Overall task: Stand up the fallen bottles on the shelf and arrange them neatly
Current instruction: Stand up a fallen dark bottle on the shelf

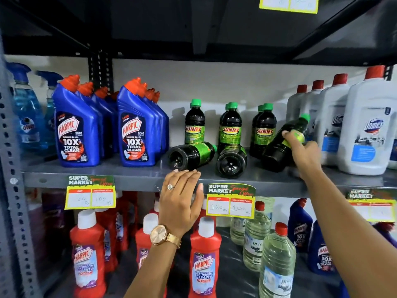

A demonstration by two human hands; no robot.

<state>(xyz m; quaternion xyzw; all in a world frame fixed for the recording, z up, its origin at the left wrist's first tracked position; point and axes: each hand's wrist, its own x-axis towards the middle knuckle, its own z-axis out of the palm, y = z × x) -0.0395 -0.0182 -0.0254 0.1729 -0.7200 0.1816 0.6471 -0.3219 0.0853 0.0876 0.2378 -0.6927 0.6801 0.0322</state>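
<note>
Head view: right hand [301, 151] wrapped around a tilted dark bottle [283, 143] with green cap, leaning on the grey shelf [129, 173] beside the white Domex jugs [365, 125], palm side hidden. Left hand [181, 201] open, fingers together, holding nothing, just below the shelf edge near two fallen bottles [191, 154] lying bases outward, caps mostly hidden. Upright Sunny bottles [229, 125] behind; price tags [231, 200] too blurred for reading.

open shelf front [133, 179], two fallen bottles [191, 154] block the upright Sunny row [231, 127], Harpic [75, 130] and Domex [369, 127] flanking
</note>
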